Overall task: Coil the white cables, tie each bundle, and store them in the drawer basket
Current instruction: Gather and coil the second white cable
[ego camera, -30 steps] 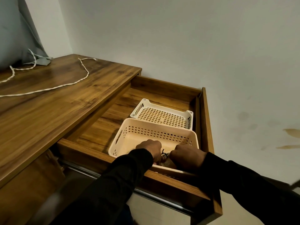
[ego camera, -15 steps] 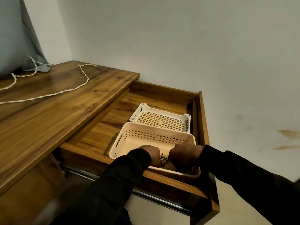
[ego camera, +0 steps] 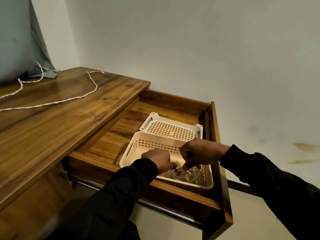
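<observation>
**Both hands on the coiled cable inside the front drawer basket**

Left hand (ego camera: 158,159): fingers curled downward into the front basket (ego camera: 131,149). The fingertips meet the coiled white cable bundle (ego camera: 187,175) at a small dark tie (ego camera: 176,171). Whether they pinch the tie or the cable itself cannot be told, since the knuckles hide the tips.

Right hand (ego camera: 199,153): fingers curled tight into a fist-like grip, thumb and forefinger pointing down and touching the upper loops of the bundle. It sits higher than the left hand, just beside it, above the basket's far-right portion.

Containers: the open wooden drawer (ego camera: 214,135) holds two perforated cream plastic baskets. The front basket contains the coiled bundle, which lies against its near-right corner. The rear basket (ego camera: 170,130) sits directly behind, touching the front one; nothing shows in its visible part.

Desk surface: a second white twisted cable (ego camera: 69,100) lies uncoiled across the wooden desktop (ego camera: 52,127), well apart from the drawer. Its far end runs toward a grey curtain (ego camera: 20,40) at the back left corner.
</observation>
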